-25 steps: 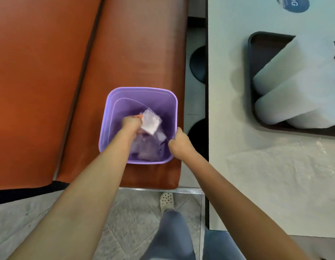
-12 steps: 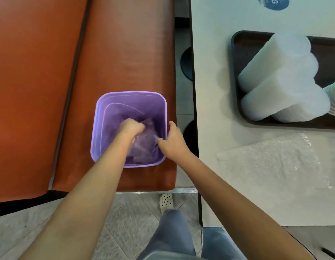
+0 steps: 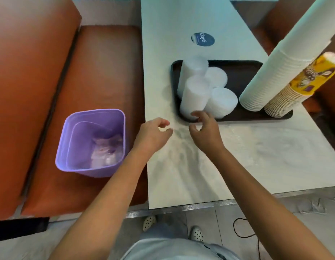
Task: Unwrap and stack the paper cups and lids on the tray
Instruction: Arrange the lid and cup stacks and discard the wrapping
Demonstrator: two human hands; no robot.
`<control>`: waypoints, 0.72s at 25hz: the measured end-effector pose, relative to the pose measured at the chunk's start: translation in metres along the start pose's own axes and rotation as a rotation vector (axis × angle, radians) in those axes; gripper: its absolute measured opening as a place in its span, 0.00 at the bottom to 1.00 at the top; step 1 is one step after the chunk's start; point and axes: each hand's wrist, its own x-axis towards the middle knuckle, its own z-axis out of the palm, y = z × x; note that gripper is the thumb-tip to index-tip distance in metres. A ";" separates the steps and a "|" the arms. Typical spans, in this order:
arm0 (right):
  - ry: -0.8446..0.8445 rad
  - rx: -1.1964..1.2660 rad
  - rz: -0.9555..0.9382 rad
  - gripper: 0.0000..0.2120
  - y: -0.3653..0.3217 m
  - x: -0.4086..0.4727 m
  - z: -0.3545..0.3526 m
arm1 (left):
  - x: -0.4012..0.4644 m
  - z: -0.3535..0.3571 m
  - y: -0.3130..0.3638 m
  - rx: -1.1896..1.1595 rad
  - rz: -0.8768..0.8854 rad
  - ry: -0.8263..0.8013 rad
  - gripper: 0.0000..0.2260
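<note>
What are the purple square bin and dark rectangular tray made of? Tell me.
Purple square bin: likely plastic, smooth and slightly translucent; an inner contour shows through its wall. Dark rectangular tray: probably matte plastic, with a moulded raised rim and rounded corners; uncertain.

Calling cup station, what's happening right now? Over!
Left hand and right hand open, no grip, over clear wrap on table. Lid stacks and cup stacks on tray. Nothing blocking.

A single head-worn, wide-angle view looks steeply down from standing height over the near edge of the table (image 3: 181, 175), facing along its length; the bench (image 3: 99, 76) fills the left side, floor and shoes the bottom
</note>
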 end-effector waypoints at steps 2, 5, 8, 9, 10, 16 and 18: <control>0.005 -0.100 0.005 0.14 0.038 -0.010 -0.026 | -0.008 0.025 0.001 0.093 -0.013 -0.025 0.13; -0.053 -0.261 0.027 0.13 0.089 -0.025 -0.056 | -0.021 0.055 -0.003 0.280 -0.061 0.001 0.15; -0.114 -0.475 0.017 0.13 0.123 -0.034 -0.076 | -0.038 0.077 -0.001 0.423 -0.126 0.046 0.19; -0.122 -0.525 -0.004 0.13 0.130 -0.036 -0.080 | -0.041 0.083 -0.001 0.464 -0.125 0.060 0.20; -0.132 -0.552 -0.028 0.14 0.135 -0.037 -0.084 | -0.044 0.087 0.000 0.507 -0.115 0.074 0.21; -0.180 -0.486 -0.369 0.14 0.136 -0.048 -0.092 | -0.045 0.092 0.006 0.403 -0.223 0.102 0.21; -0.384 -0.468 -0.550 0.25 0.136 -0.062 -0.090 | -0.047 0.091 0.013 0.174 -0.289 0.149 0.19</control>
